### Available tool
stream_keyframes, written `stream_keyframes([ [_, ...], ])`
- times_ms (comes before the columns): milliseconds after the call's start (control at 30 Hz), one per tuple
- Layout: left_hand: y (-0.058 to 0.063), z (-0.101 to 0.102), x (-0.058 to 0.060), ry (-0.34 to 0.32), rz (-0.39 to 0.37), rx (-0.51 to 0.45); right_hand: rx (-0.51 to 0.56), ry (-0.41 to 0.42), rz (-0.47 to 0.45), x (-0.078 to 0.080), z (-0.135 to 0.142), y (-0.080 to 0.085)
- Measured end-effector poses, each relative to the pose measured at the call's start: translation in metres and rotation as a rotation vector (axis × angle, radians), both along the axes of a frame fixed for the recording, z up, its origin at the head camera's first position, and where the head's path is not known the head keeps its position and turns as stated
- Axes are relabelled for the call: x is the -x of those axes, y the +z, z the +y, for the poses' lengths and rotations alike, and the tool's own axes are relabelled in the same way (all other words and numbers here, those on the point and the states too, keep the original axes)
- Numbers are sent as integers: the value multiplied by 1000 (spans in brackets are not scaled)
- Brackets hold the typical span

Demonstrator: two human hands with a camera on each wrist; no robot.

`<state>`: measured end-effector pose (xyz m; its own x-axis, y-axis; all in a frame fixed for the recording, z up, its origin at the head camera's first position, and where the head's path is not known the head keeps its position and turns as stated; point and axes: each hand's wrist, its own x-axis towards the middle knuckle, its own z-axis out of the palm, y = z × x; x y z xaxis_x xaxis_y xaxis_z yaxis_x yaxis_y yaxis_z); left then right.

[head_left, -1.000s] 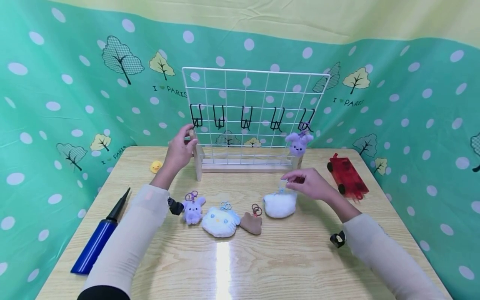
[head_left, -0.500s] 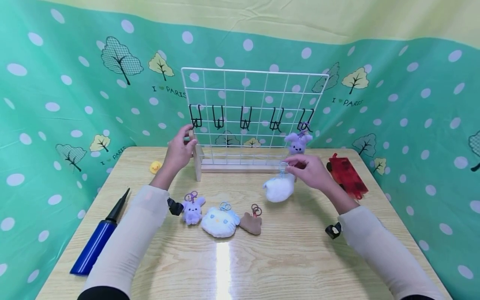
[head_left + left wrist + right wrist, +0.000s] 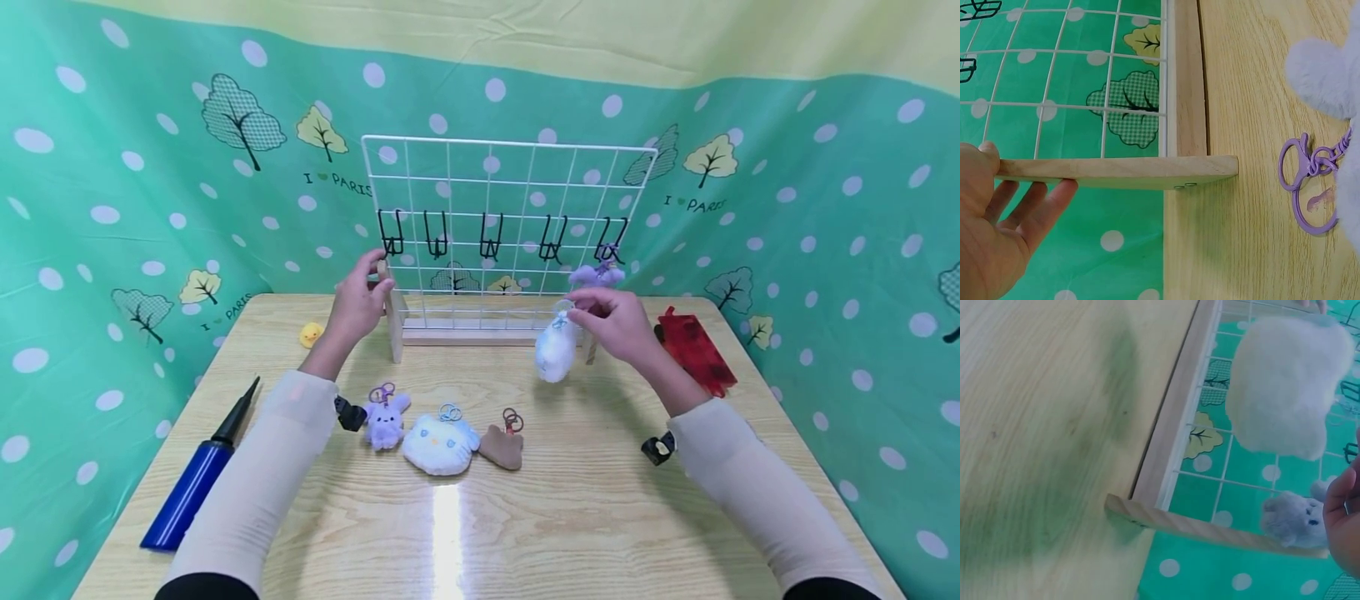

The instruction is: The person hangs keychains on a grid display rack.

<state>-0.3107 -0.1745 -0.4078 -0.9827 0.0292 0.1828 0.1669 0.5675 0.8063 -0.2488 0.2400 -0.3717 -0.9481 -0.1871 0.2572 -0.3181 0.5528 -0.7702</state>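
My left hand [image 3: 362, 296] grips the wooden side post [image 3: 1116, 169] of a white wire grid rack [image 3: 491, 177], thumb on one face and fingers on the other. My right hand [image 3: 615, 329] pinches the ring of a white plush keychain [image 3: 556, 350], which dangles in front of the rack's lower right part. In the right wrist view the plush [image 3: 1288, 387] shows plain white fur. Several black hooks [image 3: 491, 237] line the grid. From the rightmost one hangs a purple plush keychain [image 3: 597, 275], partly hidden behind my right hand.
On the table lie another purple plush keychain [image 3: 385, 422], a white-and-blue plush face [image 3: 441, 444] and a brown plush [image 3: 502, 447], each with rings. A blue hand pump [image 3: 191, 492] and yellow duck [image 3: 311, 334] sit at left. A red toy [image 3: 696, 350] lies at right.
My right hand has raised the white plush keychain off the table and moved it toward the rack; the plush has turned edge-on. My left hand has stayed on the post.
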Motion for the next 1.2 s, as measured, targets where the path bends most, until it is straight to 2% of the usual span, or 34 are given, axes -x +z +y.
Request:
stream_keyframes([
  [333, 0, 0, 1, -2, -4, 7, 91, -34, 51, 3, -7, 15],
  [567, 1, 1, -1, 0, 5, 14, 151, -67, 45, 6, -14, 20],
  [800, 2, 0, -1, -3, 10, 12, 172, -58, 65, 7, -18, 23],
  [1200, 1, 0, 0, -1, 8, 12, 204, -105, 92, 11, -23, 26],
])
